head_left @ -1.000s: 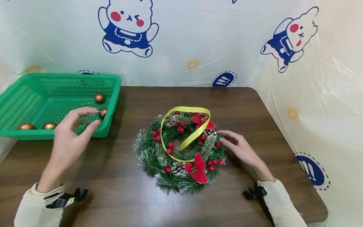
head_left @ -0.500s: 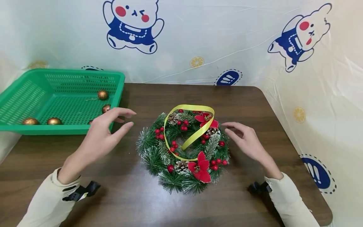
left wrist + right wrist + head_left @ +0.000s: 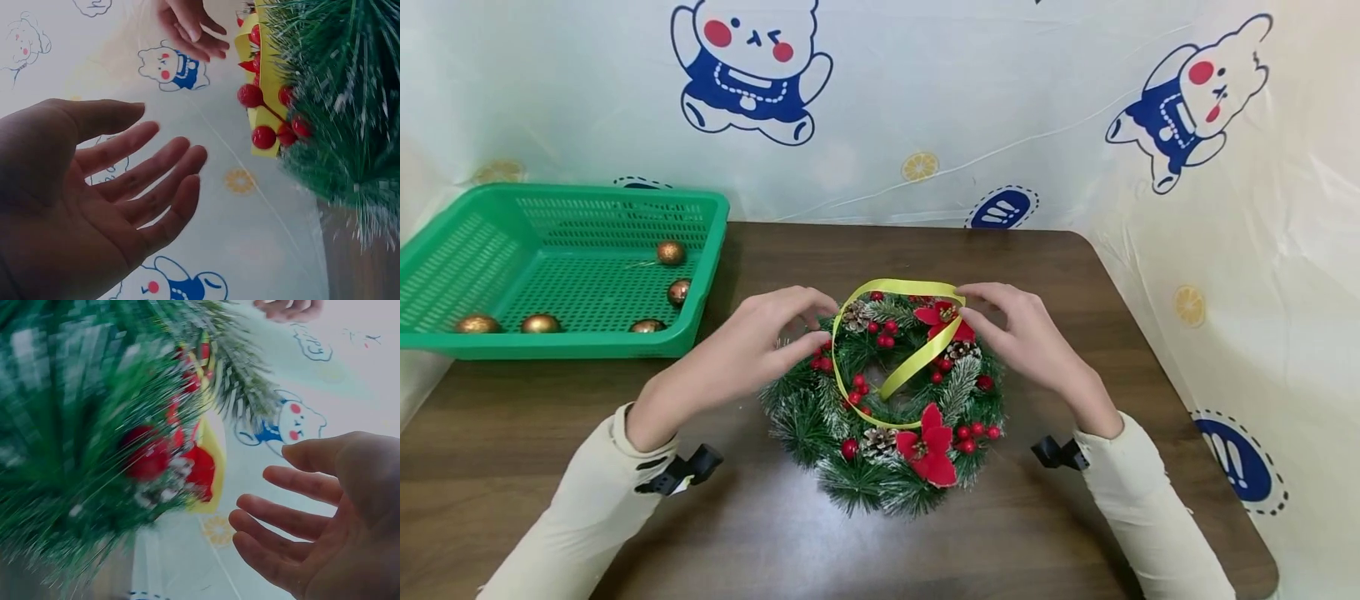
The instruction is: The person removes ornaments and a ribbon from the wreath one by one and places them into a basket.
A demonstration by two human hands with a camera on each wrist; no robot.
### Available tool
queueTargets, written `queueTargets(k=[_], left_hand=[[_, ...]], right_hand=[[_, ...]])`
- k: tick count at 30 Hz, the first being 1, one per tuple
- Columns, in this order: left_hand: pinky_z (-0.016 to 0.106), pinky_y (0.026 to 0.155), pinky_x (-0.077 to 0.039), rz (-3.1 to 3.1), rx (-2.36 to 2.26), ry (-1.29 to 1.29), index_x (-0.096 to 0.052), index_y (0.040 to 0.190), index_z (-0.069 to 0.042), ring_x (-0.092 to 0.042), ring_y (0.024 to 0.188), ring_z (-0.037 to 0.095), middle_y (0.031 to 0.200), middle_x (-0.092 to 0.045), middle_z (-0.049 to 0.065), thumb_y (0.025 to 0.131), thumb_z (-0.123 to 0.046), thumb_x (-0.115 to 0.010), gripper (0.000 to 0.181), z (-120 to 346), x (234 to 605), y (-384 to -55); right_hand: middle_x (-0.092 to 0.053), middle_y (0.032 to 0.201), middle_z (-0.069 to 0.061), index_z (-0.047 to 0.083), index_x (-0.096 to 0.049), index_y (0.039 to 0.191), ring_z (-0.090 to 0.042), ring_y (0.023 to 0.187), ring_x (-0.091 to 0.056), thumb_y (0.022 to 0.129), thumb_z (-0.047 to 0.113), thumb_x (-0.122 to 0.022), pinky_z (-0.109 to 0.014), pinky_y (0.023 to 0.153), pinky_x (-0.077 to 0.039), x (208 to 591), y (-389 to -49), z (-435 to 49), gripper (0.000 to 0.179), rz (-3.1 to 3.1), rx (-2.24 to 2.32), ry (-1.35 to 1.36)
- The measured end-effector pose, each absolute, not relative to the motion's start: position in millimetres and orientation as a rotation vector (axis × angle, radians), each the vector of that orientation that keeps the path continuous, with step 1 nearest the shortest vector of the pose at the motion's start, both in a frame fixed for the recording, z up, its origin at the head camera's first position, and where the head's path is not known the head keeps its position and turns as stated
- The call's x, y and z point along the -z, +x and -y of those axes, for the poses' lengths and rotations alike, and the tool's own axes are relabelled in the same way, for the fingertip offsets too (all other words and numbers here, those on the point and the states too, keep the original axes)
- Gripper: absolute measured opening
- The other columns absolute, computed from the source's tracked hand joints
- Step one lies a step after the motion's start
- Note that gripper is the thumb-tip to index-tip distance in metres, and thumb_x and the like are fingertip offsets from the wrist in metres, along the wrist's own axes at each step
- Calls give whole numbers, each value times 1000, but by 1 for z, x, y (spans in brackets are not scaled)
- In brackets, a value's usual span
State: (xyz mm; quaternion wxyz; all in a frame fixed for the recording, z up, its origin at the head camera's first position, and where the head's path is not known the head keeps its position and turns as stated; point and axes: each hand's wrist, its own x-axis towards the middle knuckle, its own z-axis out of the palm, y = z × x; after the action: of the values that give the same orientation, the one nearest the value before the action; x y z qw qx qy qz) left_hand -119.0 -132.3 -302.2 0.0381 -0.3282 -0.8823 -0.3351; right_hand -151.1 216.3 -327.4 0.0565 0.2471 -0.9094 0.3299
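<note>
A green wreath point(image 3: 850, 479) with red berries, pine cones and red flowers lies on the table. On top of it rests a loop of yellow ribbon point(image 3: 917, 367), one end reaching into the wreath's centre. My left hand point(image 3: 760, 337) hovers at the wreath's upper left, fingers apart; in the left wrist view that hand point(image 3: 125, 181) holds nothing. Over the upper right, near a red flower point(image 3: 938, 315) and the ribbon's edge, is my right hand point(image 3: 1033, 342). The right wrist view shows this hand point(image 3: 312, 519) with parted fingers and nothing between them.
A green plastic basket point(image 3: 587, 342) stands at the back left, with several bronze baubles point(image 3: 671, 252) inside. Behind the brown table point(image 3: 820, 550) hangs a white sheet point(image 3: 880, 100) printed with cartoon bears.
My left hand has moved right, from over the basket to the wreath. The right hand has shifted left and up over the wreath's edge. The wreath stays in place.
</note>
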Motion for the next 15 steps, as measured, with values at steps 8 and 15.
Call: queueTargets(k=[8, 15], left_hand=[[38, 82, -56, 2717, 992, -1070, -64, 120, -9, -64, 91, 11, 117, -67, 2, 96, -14, -68, 25, 124, 308, -120], [36, 83, -55, 2739, 960, -1109, -63, 121, -9, -62, 89, 10, 117, -66, 2, 95, -14, -68, 27, 120, 310, -118]], right_hand=[[-63, 131, -12, 6, -62, 133, -29, 113, -59, 98, 23, -65, -51, 94, -51, 329, -154, -209, 39, 2733, -939, 744], [-63, 128, -14, 5, -60, 134, -25, 108, -59, 97, 19, -67, -49, 90, -52, 337, -158, -207, 41, 2749, -892, 774]])
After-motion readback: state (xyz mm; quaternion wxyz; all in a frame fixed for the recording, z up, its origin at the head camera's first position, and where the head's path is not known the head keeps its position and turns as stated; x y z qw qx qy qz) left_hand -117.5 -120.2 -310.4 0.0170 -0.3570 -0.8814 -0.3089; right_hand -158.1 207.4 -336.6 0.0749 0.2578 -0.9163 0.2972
